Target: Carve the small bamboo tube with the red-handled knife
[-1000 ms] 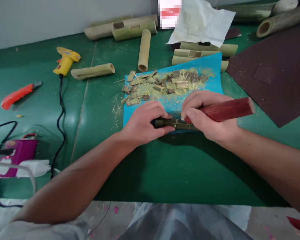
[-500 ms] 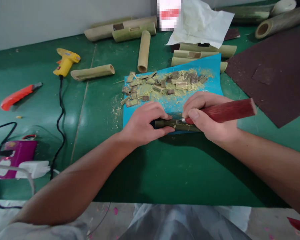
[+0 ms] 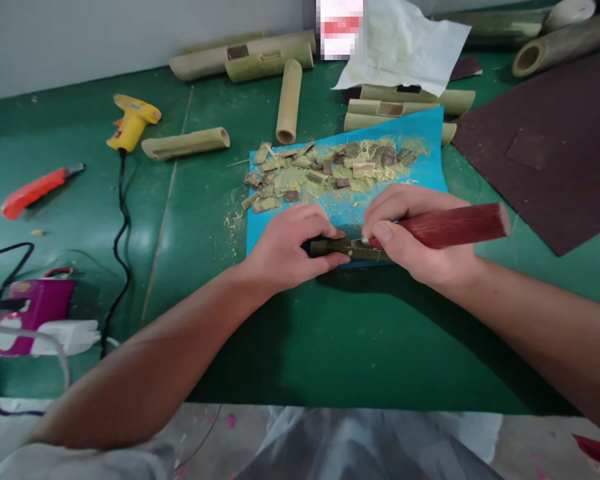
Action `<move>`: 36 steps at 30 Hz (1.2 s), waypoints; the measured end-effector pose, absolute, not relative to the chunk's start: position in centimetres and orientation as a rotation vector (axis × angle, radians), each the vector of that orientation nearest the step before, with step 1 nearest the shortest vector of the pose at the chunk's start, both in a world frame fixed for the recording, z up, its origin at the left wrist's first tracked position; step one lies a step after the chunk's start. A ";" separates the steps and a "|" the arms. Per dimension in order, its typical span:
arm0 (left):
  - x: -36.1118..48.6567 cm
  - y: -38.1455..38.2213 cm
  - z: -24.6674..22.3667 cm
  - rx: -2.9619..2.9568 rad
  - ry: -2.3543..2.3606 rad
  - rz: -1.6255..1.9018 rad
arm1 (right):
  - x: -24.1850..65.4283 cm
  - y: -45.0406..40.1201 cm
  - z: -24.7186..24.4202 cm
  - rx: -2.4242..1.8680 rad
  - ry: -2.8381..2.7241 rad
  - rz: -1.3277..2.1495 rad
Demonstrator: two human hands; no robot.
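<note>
My left hand (image 3: pixel 300 247) grips the left end of a dark green bamboo tube (image 3: pixel 357 251), thumb on the near side and fingers on the far side. The tube lies level along the near edge of a blue sheet (image 3: pixel 330 208). In my right hand (image 3: pixel 420 230) is a chisel (image 3: pixel 460 225) with a thick red wooden handle, pointing left. Its short metal end rests at the upper side of the tube, close to my left fingertips; the very tip is hard to make out. My right hand hides the tube's right end.
Bamboo chips and sawdust (image 3: pixel 325 170) cover the sheet's far part. Behind lie several cut bamboo tubes (image 3: pixel 289 103) and white paper (image 3: pixel 405 47). A yellow glue gun (image 3: pixel 130 123), orange utility knife (image 3: pixel 37 192) and purple power strip (image 3: pixel 45 303) are left, a brown sheet (image 3: pixel 545 147) right.
My right hand and the chisel have shifted slightly to the left along the tube. My left hand keeps its hold on the tube.
</note>
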State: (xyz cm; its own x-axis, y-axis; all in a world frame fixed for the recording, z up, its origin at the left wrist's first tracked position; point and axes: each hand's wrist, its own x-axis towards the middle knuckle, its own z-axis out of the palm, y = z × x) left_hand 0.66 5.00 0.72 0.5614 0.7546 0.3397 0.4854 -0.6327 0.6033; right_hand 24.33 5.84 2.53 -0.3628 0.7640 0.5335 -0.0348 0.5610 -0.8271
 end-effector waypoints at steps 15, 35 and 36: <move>0.6 5.0 0.5 2.346 0.981 0.866 | 24.7 5.4 1.4 -0.609 -1.583 0.812; 0.6 5.0 0.5 2.343 1.013 0.842 | 24.4 5.6 1.7 -0.652 -1.574 0.848; 0.6 5.0 0.5 2.347 1.009 0.855 | 24.5 5.6 1.5 -0.653 -1.547 0.831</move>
State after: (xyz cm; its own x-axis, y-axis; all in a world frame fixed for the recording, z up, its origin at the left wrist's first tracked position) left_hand 0.64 5.04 0.52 0.5418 0.7577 0.3638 0.4830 -0.6349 0.6030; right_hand 24.51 5.58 1.47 -0.1404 0.7970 0.5875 -0.0496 0.5870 -0.8081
